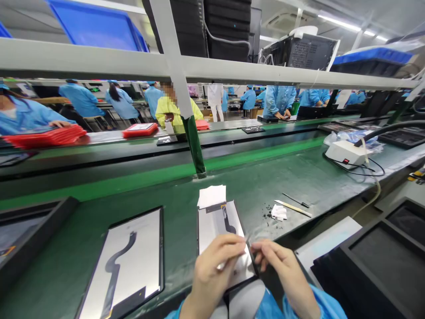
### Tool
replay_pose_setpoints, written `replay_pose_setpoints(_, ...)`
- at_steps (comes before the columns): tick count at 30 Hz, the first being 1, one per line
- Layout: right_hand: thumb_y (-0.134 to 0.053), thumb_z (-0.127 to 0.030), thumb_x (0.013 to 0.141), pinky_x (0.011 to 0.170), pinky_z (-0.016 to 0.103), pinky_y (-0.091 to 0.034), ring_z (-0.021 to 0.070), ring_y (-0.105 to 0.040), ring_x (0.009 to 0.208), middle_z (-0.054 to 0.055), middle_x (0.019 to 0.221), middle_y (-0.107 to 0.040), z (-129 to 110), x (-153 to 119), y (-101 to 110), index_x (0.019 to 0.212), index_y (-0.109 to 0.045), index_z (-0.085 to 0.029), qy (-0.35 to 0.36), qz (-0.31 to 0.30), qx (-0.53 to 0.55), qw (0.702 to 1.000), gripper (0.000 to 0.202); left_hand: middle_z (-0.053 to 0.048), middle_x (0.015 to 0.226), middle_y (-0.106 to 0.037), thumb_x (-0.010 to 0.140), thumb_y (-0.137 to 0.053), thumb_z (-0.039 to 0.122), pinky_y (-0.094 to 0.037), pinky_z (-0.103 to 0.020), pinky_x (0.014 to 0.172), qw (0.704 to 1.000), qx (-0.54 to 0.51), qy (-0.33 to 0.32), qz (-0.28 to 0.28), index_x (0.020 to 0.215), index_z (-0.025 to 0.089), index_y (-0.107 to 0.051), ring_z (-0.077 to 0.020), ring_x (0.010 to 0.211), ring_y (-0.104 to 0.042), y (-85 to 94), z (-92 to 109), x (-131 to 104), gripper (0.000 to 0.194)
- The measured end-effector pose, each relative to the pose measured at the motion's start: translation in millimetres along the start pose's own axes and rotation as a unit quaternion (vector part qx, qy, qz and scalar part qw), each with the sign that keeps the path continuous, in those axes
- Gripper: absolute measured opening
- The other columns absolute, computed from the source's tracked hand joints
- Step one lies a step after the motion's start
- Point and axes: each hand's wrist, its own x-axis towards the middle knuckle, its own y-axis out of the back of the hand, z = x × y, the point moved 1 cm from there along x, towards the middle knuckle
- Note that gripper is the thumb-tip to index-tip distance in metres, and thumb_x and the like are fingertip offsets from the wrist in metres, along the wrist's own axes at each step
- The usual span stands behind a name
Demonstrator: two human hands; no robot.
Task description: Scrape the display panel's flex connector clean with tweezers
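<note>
In front of me lies a tablet display panel (210, 232), its silvery back up, with a dark ribbon cable across it. A white paper piece (212, 196) sticks out from its far end. Over the panel's near half, my left hand (217, 261) is closed, thumb and fingertips pinched together. My right hand (275, 259) is closed in a pinch just right of it, by the panel's right edge. Something thin and pale shows between the fingertips, too small to name. To the left lies a second display panel (142, 248) with a curved dark ribbon cable.
Right of the panel are a crumpled white wipe (279, 212), dark crumbs, a pale stick (294, 208) and a thin black tool (297, 200). A white box (348, 153) with a cable stands further right. Black trays (375, 261) flank me. A post (194, 146) rises ahead; several people work beyond.
</note>
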Motion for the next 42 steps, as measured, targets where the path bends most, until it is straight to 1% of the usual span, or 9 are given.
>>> replay_pose_setpoints(4,-0.075,-0.061,0.076,0.062,0.027,-0.046,0.0140,-0.056,0.061,0.002,0.065,-0.064,13.2,-31.6,-26.2,0.083,-0.075,-0.018,-0.122,-0.002,0.174,0.977,0.044,-0.009,0.091,-0.074,0.101,-0.051,0.014,-0.057,-0.030,0.081,0.978,0.116,-0.171,-0.004,0.102,0.014,-0.070,-0.0185,0.094,-0.069,-24.2,9.6,-39.2,0.019)
replay_pose_setpoints(7,-0.080,-0.061,0.070,0.061,0.026,-0.047,0.0151,-0.058,0.062,0.002,0.065,-0.064,26.7,-49.6,-20.0,0.074,-0.071,-0.017,-0.160,0.061,0.203,0.964,0.045,-0.003,0.084,-0.075,0.100,-0.053,0.012,-0.054,-0.028,0.088,0.955,0.200,-0.220,-0.008,0.097,0.017,-0.071,-0.0144,0.083,-0.070,-24.5,7.8,-69.3,0.019)
replay_pose_setpoints(11,-0.069,-0.065,0.080,0.056,0.025,-0.046,0.0138,-0.053,0.054,-0.002,0.057,-0.057,42.3,-66.0,13.4,0.077,-0.067,-0.019,-0.115,0.137,0.063,0.982,0.045,-0.008,0.103,-0.076,0.105,-0.046,0.029,-0.041,-0.038,0.112,0.945,0.261,-0.159,-0.111,0.116,0.012,-0.067,-0.0197,0.108,-0.068,11.0,-6.3,-93.1,0.029)
replay_pose_setpoints(14,-0.056,-0.062,0.090,0.049,0.023,-0.043,0.0134,-0.050,0.048,-0.003,0.054,-0.054,51.6,-76.4,33.7,0.088,-0.069,-0.021,-0.099,0.089,-0.119,0.984,0.043,-0.014,0.129,-0.067,0.103,-0.049,0.027,-0.043,-0.040,0.113,0.926,0.312,-0.089,-0.192,0.132,0.007,-0.057,-0.0248,0.129,-0.057,37.1,-18.3,-100.9,0.036)
replay_pose_setpoints(17,-0.054,-0.052,0.095,0.058,0.022,-0.050,0.0177,-0.066,0.065,0.001,0.075,-0.070,55.7,-84.1,39.0,0.107,-0.069,-0.025,-0.060,0.037,-0.273,0.959,0.033,-0.013,0.140,-0.059,0.102,-0.043,0.010,-0.045,-0.042,0.111,0.918,0.318,-0.100,-0.217,0.143,0.009,-0.048,-0.0258,0.137,-0.049,41.9,-26.3,-107.0,0.041)
replay_pose_setpoints(21,-0.050,-0.042,0.099,0.068,0.020,-0.054,0.0183,-0.073,0.080,0.002,0.094,-0.075,53.8,-86.1,33.2,0.109,-0.068,-0.027,0.028,0.046,-0.381,0.923,0.025,-0.014,0.140,-0.059,0.100,-0.042,0.006,-0.046,-0.044,0.112,0.932,0.292,-0.109,-0.188,0.148,0.009,-0.041,-0.0270,0.138,-0.047,32.9,-30.2,-110.6,0.049)
replay_pose_setpoints(26,-0.050,-0.032,0.100,0.068,0.020,-0.056,0.0165,-0.073,0.074,0.003,0.092,-0.074,47.5,-79.9,27.3,0.108,-0.068,-0.026,0.132,0.053,-0.439,0.887,0.021,-0.015,0.138,-0.060,0.100,-0.043,0.005,-0.044,-0.043,0.113,0.935,0.281,-0.105,-0.188,0.148,0.008,-0.041,-0.0262,0.139,-0.047,31.5,-27.0,-105.6,0.049)
replay_pose_setpoints(34,-0.046,-0.033,0.102,0.062,0.020,-0.054,0.0157,-0.072,0.070,0.001,0.084,-0.073,38.4,-70.1,23.6,0.100,-0.069,-0.026,0.197,0.075,-0.462,0.861,0.024,-0.014,0.139,-0.060,0.100,-0.044,0.007,-0.041,-0.041,0.115,0.938,0.276,-0.095,-0.186,0.143,0.008,-0.048,-0.0252,0.140,-0.045,32.1,-25.5,-105.6,0.043)
replay_pose_setpoints(42,-0.050,-0.035,0.100,0.066,0.026,-0.055,0.0208,-0.073,0.077,0.004,0.089,-0.075,37.2,-68.3,25.5,0.100,-0.072,-0.027,0.127,0.052,-0.457,0.879,0.023,-0.012,0.138,-0.061,0.100,-0.044,0.008,-0.044,-0.041,0.113,0.940,0.274,-0.083,-0.184,0.147,0.011,-0.045,-0.0254,0.137,-0.048,32.2,-24.0,-104.8,0.047)
